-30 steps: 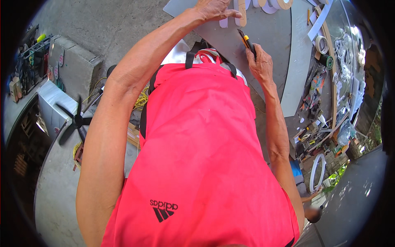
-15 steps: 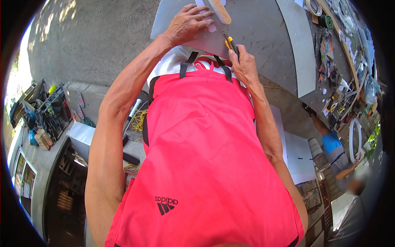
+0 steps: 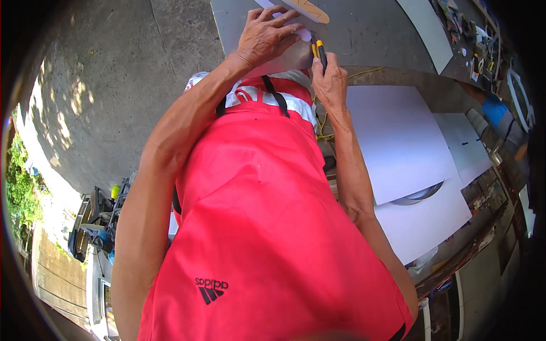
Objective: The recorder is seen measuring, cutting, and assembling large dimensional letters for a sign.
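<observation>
My left hand (image 3: 268,37) lies with its fingers spread over a narrow white strip (image 3: 305,35) on the grey tabletop (image 3: 369,34). The strip's rounded end shows beyond my fingertips. In my right hand (image 3: 330,81) is a yellow and black utility knife (image 3: 319,54), gripped with its tip pointing away from me. That tip is close to the strip's end; I cannot tell if they touch. Just past my left fingers lies a tan, round-ended piece (image 3: 310,10) with dark marks drawn on it.
A pale curved sheet (image 3: 427,34) lies on the right of the table, with assorted scraps and tools (image 3: 482,54) beyond it. Large white sheets (image 3: 398,142) stand right of my forearm. Another person (image 3: 500,116) is at the far right.
My view has swung, so the surroundings have shifted. The utility knife in my right hand has come nearer to the strip's end. My left hand stays on the strip.
</observation>
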Demonstrator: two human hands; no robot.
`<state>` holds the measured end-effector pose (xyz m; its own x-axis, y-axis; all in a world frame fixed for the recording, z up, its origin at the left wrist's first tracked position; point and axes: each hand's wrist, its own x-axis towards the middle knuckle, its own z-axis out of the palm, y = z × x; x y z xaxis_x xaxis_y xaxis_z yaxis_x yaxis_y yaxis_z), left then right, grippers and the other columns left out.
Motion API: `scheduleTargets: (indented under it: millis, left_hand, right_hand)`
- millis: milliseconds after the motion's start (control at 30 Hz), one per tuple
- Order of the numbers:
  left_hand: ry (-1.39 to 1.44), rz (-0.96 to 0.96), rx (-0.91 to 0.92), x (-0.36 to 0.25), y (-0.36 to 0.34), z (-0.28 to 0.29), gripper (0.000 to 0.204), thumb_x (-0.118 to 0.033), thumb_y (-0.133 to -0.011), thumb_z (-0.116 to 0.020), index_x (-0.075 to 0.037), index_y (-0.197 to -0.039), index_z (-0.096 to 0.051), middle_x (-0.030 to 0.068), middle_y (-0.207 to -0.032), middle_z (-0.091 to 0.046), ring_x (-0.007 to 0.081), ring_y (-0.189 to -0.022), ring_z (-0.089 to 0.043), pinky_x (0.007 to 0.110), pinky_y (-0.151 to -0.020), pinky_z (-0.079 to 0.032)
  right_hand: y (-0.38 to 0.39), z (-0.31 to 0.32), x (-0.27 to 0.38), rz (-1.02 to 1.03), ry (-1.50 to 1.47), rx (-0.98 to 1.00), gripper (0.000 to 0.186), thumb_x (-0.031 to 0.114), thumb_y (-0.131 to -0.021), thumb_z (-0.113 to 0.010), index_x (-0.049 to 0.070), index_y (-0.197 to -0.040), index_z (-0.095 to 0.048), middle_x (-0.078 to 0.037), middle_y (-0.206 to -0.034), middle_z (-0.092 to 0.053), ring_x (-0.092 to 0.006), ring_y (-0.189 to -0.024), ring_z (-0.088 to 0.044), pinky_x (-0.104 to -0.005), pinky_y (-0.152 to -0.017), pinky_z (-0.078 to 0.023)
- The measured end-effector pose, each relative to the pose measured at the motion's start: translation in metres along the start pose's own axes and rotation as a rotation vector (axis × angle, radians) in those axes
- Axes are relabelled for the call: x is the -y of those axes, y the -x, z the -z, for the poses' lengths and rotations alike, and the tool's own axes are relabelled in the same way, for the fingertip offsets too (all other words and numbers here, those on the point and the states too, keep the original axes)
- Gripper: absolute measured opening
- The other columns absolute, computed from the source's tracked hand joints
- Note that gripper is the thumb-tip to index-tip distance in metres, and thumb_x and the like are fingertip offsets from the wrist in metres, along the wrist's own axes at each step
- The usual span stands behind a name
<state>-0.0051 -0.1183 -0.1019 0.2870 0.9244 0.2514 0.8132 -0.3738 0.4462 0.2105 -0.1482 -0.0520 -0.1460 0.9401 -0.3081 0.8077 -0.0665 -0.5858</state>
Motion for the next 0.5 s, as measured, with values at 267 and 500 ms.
scheduleTargets:
  millis: [267,500]
  left_hand:
    - [0.018,-0.003,-0.039,0.0017,-0.001,-0.0029,0.029,-0.041,-0.091,-0.073,-0.032,-0.118,-0.074,-0.0072,-0.138,-0.065,0.0236,-0.128,-0.054,0.044,-0.102,-0.038]
    - [0.022,-0.004,-0.036,0.0034,-0.0026,-0.001,0.029,-0.043,-0.09,-0.073,-0.033,-0.117,-0.075,-0.0081,-0.138,-0.065,0.023,-0.128,-0.054,0.045,-0.103,-0.037]
  right_hand:
    - [0.0077,-0.0041,0.0084,0.013,0.082,-0.105,0.019,0.021,-0.099,-0.06,0.003,-0.1,-0.055,-0.023,-0.082,-0.07,-0.0458,-0.076,-0.069,-0.0521,-0.064,-0.053]
    - [0.0083,-0.002,0.0017,0.028,0.051,-0.103,0.018,0.021,-0.099,-0.061,0.004,-0.101,-0.055,-0.022,-0.083,-0.07,-0.0459,-0.077,-0.069,-0.0521,-0.064,-0.052]
